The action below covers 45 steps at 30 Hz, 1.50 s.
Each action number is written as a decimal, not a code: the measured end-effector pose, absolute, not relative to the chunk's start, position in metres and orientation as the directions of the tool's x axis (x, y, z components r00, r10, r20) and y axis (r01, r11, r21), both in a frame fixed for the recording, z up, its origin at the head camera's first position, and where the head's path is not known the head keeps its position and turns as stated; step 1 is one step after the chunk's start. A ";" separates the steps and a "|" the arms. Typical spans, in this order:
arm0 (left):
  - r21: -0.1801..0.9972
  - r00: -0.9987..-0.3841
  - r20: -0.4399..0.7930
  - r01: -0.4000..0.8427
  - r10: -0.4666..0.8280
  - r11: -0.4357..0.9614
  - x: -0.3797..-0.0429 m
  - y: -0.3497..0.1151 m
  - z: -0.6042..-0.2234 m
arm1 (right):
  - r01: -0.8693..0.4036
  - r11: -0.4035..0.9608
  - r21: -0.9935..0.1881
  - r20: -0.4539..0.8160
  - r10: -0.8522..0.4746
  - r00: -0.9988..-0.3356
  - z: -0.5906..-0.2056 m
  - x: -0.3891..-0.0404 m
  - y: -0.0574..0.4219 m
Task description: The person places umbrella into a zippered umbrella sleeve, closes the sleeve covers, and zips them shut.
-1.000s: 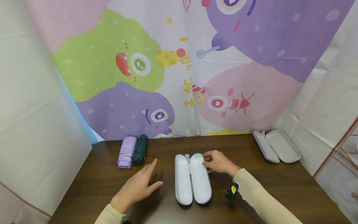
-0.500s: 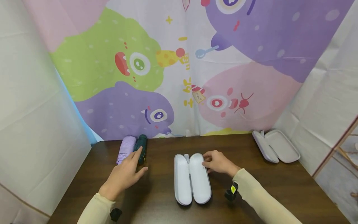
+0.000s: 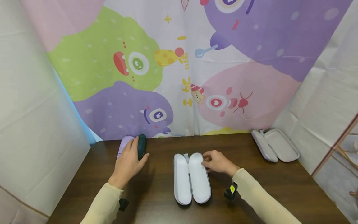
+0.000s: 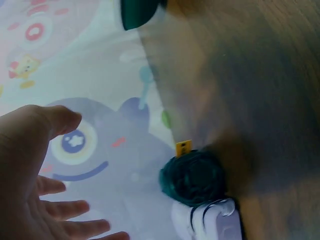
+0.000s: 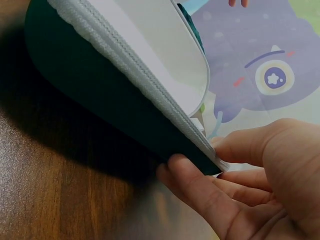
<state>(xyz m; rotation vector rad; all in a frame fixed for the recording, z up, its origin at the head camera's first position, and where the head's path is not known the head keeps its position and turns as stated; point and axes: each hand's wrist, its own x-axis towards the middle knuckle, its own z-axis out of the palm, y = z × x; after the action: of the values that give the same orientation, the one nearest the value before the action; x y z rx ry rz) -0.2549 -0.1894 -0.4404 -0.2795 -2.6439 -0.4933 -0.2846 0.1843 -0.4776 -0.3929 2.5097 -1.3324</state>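
An unzipped case (image 3: 201, 186), white inside and dark green outside, lies spread on the table. My right hand (image 3: 219, 162) pinches the far right rim of this case between thumb and fingers, as the right wrist view shows along its zipper (image 5: 150, 95). My left hand (image 3: 127, 163) hovers over two folded umbrellas, fingers extended and thumb apart. One umbrella is dark green (image 3: 142, 147), the other lavender (image 3: 124, 145). In the left wrist view the green umbrella (image 4: 192, 177) is apart from the fingers. The hand hides the umbrellas' near ends in the head view.
A second opened case (image 3: 281, 145), pale grey-lined, lies at the table's far right corner. Behind the brown table (image 3: 162, 186) hangs a cartoon-printed curtain (image 3: 190, 68). White cloth walls (image 3: 36, 109) stand on both sides.
My left hand has moved left and forward from beside the case to above the umbrellas. My right hand keeps its pinch on the case rim, and the case has not moved.
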 end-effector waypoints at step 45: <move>0.258 -0.960 0.279 0.044 -0.030 0.965 -0.308 -0.188 -0.483 | -0.065 0.544 -0.837 -0.148 -0.340 -0.929 -0.474 -0.284 0.183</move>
<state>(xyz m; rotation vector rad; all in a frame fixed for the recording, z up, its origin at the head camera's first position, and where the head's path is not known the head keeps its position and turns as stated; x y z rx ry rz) -0.3081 -0.1880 -0.4829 -0.0105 -2.8323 -0.3804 -0.2843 0.1827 -0.4738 -0.3364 2.4908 -1.3321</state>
